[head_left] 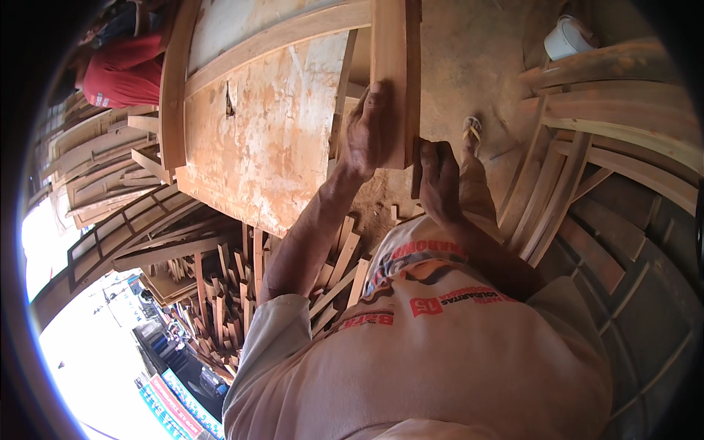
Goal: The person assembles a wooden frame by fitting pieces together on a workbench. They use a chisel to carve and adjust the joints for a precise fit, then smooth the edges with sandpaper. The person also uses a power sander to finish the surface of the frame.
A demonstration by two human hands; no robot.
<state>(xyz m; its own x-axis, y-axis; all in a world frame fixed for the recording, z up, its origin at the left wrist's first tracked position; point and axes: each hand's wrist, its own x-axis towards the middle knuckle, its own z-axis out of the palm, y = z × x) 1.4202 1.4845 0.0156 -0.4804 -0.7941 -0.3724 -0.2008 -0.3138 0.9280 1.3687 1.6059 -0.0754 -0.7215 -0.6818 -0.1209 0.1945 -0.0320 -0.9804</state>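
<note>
A wooden frame (390,51) lies over the worn tabletop (257,139), one thick beam of it running along the table's right side. My left hand (362,136) is wrapped round the near end of that beam, thumb on top. Just right of the beam's end, my right hand (440,180) is closed with its fingers curled on a short, thin wooden piece (416,172). That piece stands close against the beam's side; the fingers hide much of it, and whether it touches the beam I cannot tell.
Upright wood offcuts (238,286) crowd the floor below the table. Large wooden frames (561,191) lean at the right, with a white bucket (566,40) behind them. A person in a red shirt (125,73) is at the far left. My sandalled foot (473,132) stands on the floor.
</note>
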